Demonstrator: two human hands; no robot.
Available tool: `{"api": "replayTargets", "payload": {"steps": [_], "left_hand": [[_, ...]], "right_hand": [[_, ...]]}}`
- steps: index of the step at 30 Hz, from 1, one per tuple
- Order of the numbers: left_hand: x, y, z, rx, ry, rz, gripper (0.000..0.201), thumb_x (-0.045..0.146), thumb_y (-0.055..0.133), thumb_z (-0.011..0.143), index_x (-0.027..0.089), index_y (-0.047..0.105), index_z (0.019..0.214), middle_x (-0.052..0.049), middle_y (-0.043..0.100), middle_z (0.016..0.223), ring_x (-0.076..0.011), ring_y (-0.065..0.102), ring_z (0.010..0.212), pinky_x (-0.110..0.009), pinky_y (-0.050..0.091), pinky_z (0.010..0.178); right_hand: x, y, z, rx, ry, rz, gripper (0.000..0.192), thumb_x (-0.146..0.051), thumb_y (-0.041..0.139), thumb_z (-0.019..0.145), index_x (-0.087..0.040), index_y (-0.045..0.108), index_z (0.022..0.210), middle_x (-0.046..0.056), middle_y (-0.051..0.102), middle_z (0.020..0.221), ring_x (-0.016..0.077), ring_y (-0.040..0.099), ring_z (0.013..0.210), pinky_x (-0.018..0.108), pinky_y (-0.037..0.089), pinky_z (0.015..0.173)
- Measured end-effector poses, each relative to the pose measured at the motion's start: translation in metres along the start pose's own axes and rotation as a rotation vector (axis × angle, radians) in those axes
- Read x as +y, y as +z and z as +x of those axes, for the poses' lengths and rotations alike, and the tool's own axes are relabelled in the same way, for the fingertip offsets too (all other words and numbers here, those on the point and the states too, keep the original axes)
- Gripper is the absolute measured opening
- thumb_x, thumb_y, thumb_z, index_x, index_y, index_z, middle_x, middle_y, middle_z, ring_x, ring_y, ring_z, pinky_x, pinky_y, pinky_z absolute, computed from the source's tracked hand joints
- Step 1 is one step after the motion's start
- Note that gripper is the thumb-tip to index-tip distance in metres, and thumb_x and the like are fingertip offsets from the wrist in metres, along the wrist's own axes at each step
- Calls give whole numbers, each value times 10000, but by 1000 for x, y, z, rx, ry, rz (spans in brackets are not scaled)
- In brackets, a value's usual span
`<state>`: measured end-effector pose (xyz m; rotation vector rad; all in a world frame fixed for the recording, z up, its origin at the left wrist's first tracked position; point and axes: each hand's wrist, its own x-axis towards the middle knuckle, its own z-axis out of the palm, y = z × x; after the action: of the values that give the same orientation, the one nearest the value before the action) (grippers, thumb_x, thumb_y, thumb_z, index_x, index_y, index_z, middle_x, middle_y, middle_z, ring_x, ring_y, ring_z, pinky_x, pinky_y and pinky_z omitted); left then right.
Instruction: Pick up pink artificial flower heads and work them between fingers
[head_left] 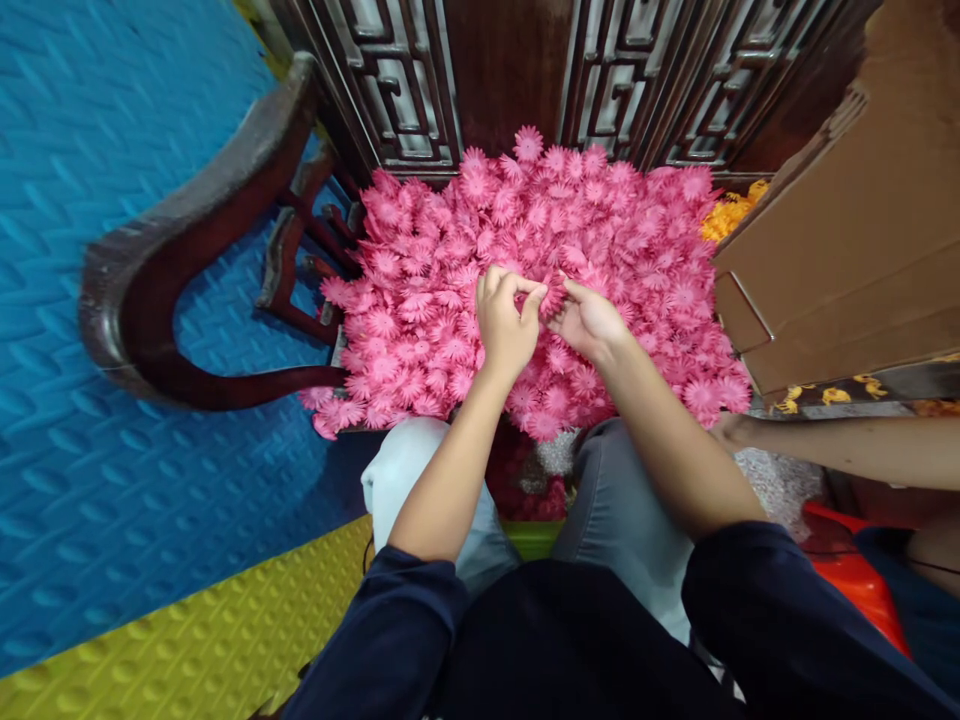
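The left hand [506, 325] and right hand [589, 320] are meeting over a heap of pink fabric daisies [420, 300] piled on a dark wooden chair [172, 290], fingertips pinching together on one pink daisy [553, 295] between them; a cardboard box [847, 240] is sitting just beside the heap, with another person's forearm [847, 450] reaching in below it.

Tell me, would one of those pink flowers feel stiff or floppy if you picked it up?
Probably soft and very light: the pink flowers are thin, many-petalled pieces heaped loosely. The left hand and right hand pinch one with just the fingers, which suggests little weight. Being flat, they likely would not roll, though a push could slide some off the heap.
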<state>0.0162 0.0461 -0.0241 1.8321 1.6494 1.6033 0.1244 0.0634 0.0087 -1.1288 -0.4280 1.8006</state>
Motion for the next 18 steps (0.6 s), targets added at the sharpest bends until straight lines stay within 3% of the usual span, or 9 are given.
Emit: {"api": "replayTargets", "payload": {"steps": [6,10,14,16,18], "left_hand": [[14,3,-9,18,-87,-323,408,581,487,833,193,516,709,-25,508,749,-158,510,767,-301,419,742],[19,-15,-3,36,-183,-502,406,588,519,813,196,515,704,2,481,698,-120,487,672,-267,424,691],[4,-42,15,270,-289,-447,359,558,642,738,206,569,730,-2,545,761,-124,530,781,-247,439,772],[-6,-49,22,275,-379,-504,341,553,632,751,214,597,764,-7,589,806,-133,558,859,-244,449,807],[-14,-51,25,206,-473,-584,329,544,644,747,222,621,810,-12,625,860,-140,577,914,-244,460,813]], "right_hand": [[-4,1,-1,112,62,44,306,-159,352,908,-173,479,629,-27,524,492,88,479,487,201,430,517],[-11,-11,10,261,22,100,292,-174,332,916,-191,436,644,-48,485,492,85,467,482,196,426,515],[-16,-15,12,247,-71,42,215,-254,429,909,-202,487,708,-52,543,572,76,502,529,194,461,566],[-13,-14,11,218,-53,2,165,-270,467,889,-211,508,740,-52,561,590,82,512,540,202,464,561],[-6,-12,13,191,-30,-32,153,-275,494,866,-214,502,725,-51,555,570,87,510,533,207,457,539]]}}
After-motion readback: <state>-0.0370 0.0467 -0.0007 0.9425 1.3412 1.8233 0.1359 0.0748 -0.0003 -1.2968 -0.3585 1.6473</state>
